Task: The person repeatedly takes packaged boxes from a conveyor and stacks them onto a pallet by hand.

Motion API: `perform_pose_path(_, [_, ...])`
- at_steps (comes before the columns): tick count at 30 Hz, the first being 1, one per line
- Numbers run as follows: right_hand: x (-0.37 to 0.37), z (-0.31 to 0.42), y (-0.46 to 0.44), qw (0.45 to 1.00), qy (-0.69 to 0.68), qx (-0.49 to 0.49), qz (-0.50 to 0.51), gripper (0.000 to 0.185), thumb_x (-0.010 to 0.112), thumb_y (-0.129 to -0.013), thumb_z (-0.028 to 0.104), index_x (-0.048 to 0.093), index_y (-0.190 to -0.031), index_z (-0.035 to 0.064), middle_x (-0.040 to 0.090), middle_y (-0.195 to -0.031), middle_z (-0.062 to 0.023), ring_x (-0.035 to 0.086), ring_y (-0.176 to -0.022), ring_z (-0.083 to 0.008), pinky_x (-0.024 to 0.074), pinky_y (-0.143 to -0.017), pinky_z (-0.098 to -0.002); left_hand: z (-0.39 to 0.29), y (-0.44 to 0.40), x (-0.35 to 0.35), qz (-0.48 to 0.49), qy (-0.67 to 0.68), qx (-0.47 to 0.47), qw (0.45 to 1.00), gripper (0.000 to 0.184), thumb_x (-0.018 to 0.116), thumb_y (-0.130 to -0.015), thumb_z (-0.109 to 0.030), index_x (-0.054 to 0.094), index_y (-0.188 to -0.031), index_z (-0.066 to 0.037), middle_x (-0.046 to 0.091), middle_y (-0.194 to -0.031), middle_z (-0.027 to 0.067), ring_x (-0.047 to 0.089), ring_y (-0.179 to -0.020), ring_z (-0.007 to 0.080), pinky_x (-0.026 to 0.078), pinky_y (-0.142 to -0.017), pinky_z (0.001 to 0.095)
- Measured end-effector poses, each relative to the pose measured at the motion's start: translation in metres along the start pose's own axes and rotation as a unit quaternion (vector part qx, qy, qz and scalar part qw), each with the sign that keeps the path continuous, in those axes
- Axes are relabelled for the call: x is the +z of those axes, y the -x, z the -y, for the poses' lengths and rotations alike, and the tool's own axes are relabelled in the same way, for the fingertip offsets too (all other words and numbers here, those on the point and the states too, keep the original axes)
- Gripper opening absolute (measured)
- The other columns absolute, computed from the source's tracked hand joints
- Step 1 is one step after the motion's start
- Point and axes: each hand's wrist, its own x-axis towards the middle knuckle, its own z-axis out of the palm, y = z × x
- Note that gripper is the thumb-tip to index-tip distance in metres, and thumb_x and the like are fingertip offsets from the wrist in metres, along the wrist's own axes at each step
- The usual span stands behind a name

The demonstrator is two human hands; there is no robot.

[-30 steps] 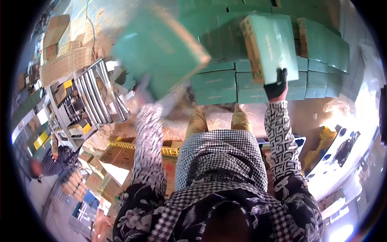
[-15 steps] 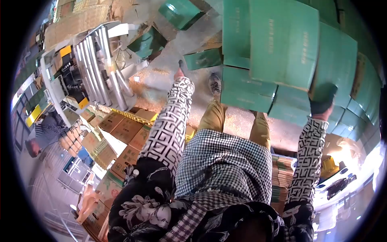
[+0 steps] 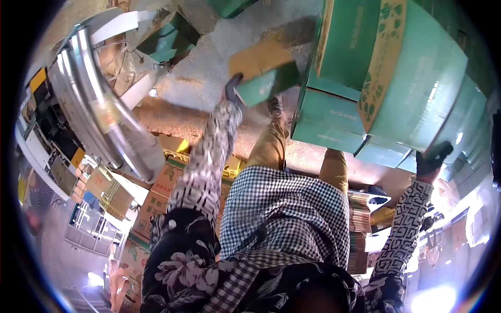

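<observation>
My left hand (image 3: 233,89), in a dark glove, grips the left end of a small green carton (image 3: 269,83). This carton is tilted, with a brown face turned up, and blurred. On the right, my gloved right hand (image 3: 434,159) is at the lower edge of a large green carton (image 3: 420,78), its fingers partly spread along that edge. The large carton leans on the stack and shows a brown strip with green leaf prints. Under it are more green cartons (image 3: 329,117); the contact under my right fingers is partly hidden.
At left stands a machine with shiny metal rollers (image 3: 91,104). A green carton (image 3: 169,39) lies on the debris-strewn floor (image 3: 214,57). Brown printed cartons (image 3: 156,203) and a yellow plastic pallet (image 3: 232,166) are beside my legs. Flat cardboard (image 3: 359,235) is stacked low.
The small carton has tilted, and its brown face now shows. The large carton has turned, exposing its printed strip, with my right hand still at its lower edge. The view has shifted.
</observation>
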Motion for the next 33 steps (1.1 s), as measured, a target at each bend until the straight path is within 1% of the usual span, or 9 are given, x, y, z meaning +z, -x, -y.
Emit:
perform_pose_path(2, [-0.011, 0.042, 0.025, 0.927, -0.290, 0.222, -0.082, 0.042, 0.058, -0.085, 0.020, 0.045, -0.119, -0.0003, 0.050, -0.119, -0.0145, 0.049, -0.108, -0.0214, 0.0374, -0.096, -0.0370, 0.004, 0.069, -0.006, 0.009, -0.026, 0.167, 0.986, 0.034, 0.051, -0.084, -0.018, 0.051, -0.113, 0.000, 0.055, -0.111, 0.0153, 0.053, -0.102, 0.0266, 0.044, -0.089, 0.0369])
perform_pose_path(4, [-0.013, 0.094, 0.077, 0.952, -0.292, 0.008, -0.088, 0.034, 0.053, -0.087, 0.010, 0.046, -0.116, -0.0060, 0.053, -0.114, -0.0169, 0.052, -0.103, -0.0214, 0.0431, -0.091, -0.0343, -0.011, 0.171, -0.013, -0.020, -0.047, 0.188, 0.981, 0.029, 0.052, -0.083, -0.014, 0.055, -0.108, 0.001, 0.053, -0.115, 0.0165, 0.052, -0.106, 0.0253, 0.042, -0.090, 0.0341])
perform_pose_path(6, [-0.025, 0.166, 0.147, 0.988, -0.146, 0.043, 0.021, 0.038, 0.052, -0.087, 0.008, 0.043, -0.121, -0.0060, 0.050, -0.118, -0.0172, 0.053, -0.104, -0.0233, 0.0425, -0.093, -0.0333, -0.016, 0.259, -0.017, 0.030, 0.011, 0.162, 0.986, 0.033, 0.050, -0.084, -0.019, 0.051, -0.112, 0.000, 0.050, -0.119, 0.0167, 0.049, -0.109, 0.0253, 0.040, -0.092, 0.0356])
perform_pose_path(9, [-0.023, 0.183, 0.238, 0.737, -0.467, 0.331, 0.359, 0.040, 0.040, -0.091, 0.025, 0.047, -0.118, -0.0036, 0.052, -0.119, -0.0132, 0.052, -0.106, -0.0258, 0.0421, -0.088, -0.0383, -0.007, 0.359, -0.001, 0.214, 0.154, 0.050, 0.963, 0.054, 0.041, -0.088, -0.038, 0.032, -0.132, -0.008, 0.042, -0.128, 0.0153, 0.043, -0.114, 0.0274, 0.035, -0.095, 0.0440])
perform_pose_path(12, [0.008, 0.205, 0.306, 0.711, -0.353, 0.190, 0.577, 0.046, 0.046, -0.088, 0.029, 0.042, -0.123, -0.0004, 0.051, -0.119, -0.0134, 0.050, -0.108, -0.0256, 0.0416, -0.089, -0.0384, 0.040, 0.422, 0.009, 0.189, 0.073, 0.012, 0.979, 0.055, 0.043, -0.087, -0.039, 0.033, -0.131, -0.008, 0.044, -0.126, 0.0146, 0.044, -0.112, 0.0274, 0.037, -0.092, 0.0444])
perform_pose_path(25, [-0.215, 0.073, 0.100, 0.750, -0.590, 0.265, 0.138, 0.047, 0.052, -0.086, 0.032, 0.044, -0.121, 0.0024, 0.054, -0.111, -0.0117, 0.052, -0.102, -0.0271, 0.0434, -0.087, -0.0409, 0.160, 0.309, 0.228, 0.018, -0.355, 0.260, 0.898, 0.059, 0.054, -0.082, -0.044, 0.036, -0.126, -0.009, 0.049, -0.118, 0.0113, 0.050, -0.101, 0.0272, 0.043, -0.078, 0.0458])
perform_pose_path(30, [-0.331, -0.106, -0.117, 0.853, -0.484, 0.121, 0.152, 0.027, 0.054, -0.084, 0.023, 0.061, -0.098, 0.0008, 0.059, -0.091, -0.0042, 0.055, -0.082, -0.0141, 0.0449, -0.072, -0.0261, 0.158, 0.231, 0.318, -0.079, -0.268, -0.141, 0.950, 0.060, 0.053, -0.084, -0.043, 0.029, -0.132, -0.017, 0.043, -0.128, 0.0098, 0.045, -0.109, 0.0311, 0.037, -0.087, 0.0479])
perform_pose_path(31, [-0.343, -0.078, -0.142, 0.952, -0.251, -0.077, 0.155, 0.027, 0.055, -0.084, 0.022, 0.060, -0.100, 0.0002, 0.060, -0.086, -0.0046, 0.056, -0.079, -0.0140, 0.0456, -0.071, -0.0262, 0.167, 0.221, 0.315, -0.034, -0.236, -0.081, 0.968, 0.057, 0.056, -0.082, -0.040, 0.032, -0.130, -0.018, 0.046, -0.124, 0.0083, 0.046, -0.106, 0.0295, 0.039, -0.083, 0.0463])
perform_pose_path(33, [-0.342, -0.069, -0.195, 0.852, -0.424, 0.197, 0.235, 0.029, 0.056, -0.083, 0.020, 0.059, -0.105, 0.0011, 0.062, -0.085, -0.0049, 0.056, -0.075, -0.0123, 0.0462, -0.069, -0.0256, 0.179, 0.201, 0.296, 0.054, -0.164, 0.040, 0.984, 0.053, 0.062, -0.080, -0.033, 0.038, -0.125, -0.020, 0.051, -0.115, 0.0052, 0.050, -0.102, 0.0263, 0.044, -0.075, 0.0430])
